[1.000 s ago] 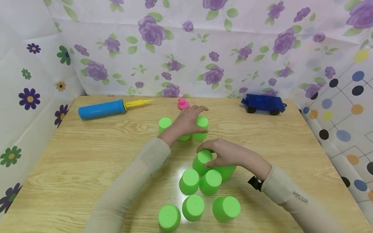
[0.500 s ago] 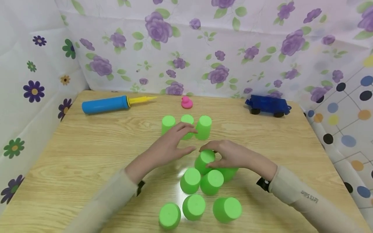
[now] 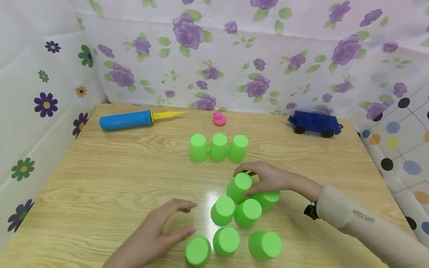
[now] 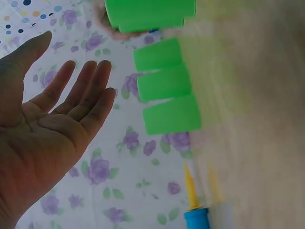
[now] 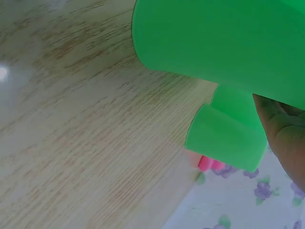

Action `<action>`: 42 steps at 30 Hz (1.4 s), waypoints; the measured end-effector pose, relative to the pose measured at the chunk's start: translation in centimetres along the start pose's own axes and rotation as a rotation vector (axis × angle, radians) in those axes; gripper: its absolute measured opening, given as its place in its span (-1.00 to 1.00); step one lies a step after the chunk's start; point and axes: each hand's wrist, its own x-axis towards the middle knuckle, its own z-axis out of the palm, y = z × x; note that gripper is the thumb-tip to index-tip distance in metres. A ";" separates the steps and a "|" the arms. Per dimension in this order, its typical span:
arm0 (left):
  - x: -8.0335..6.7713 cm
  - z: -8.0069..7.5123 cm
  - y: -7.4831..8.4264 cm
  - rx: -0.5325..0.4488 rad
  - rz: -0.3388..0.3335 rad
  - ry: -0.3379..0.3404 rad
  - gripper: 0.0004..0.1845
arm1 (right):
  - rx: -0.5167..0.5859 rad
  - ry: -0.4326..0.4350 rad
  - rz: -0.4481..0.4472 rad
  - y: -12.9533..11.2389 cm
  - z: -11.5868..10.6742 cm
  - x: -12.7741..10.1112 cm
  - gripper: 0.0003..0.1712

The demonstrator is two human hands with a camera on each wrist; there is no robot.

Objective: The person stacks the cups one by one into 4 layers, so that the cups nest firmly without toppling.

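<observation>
My right hand [image 3: 269, 178] grips an upside-down green plastic cup [image 3: 239, 188], fingers at its far side and thumb at the near side. In the right wrist view, that hand [image 5: 288, 143] shows only in part. Over the table's left-front area, my left hand [image 3: 152, 232] holds nothing; its thumb and fingers are spread, as the palm [image 4: 52, 126] shows in the left wrist view. The closest cup to it is the front-left green cup [image 3: 198, 251]. Several more green cups stand upside down around the gripped one. Behind them, three green cups [image 3: 218, 147] form a side-by-side row.
At the table's back lie a blue pump [image 3: 126, 120] with a yellow nozzle, a pink rubber duck [image 3: 219, 118] and a blue toy wagon [image 3: 315, 123]. Patterned cloths [image 3: 147, 44] rise behind and beside the wooden table [image 3: 134, 167].
My left hand has drawn back from the rear row of cups toward the front left, leaving all three in view. My right hand has stayed at the same cup.
</observation>
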 end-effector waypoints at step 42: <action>-4.6 7.5 0.1 -0.115 -0.092 0.284 -0.30 | -0.071 0.423 0.299 7.5 -5.1 -1.3 -0.30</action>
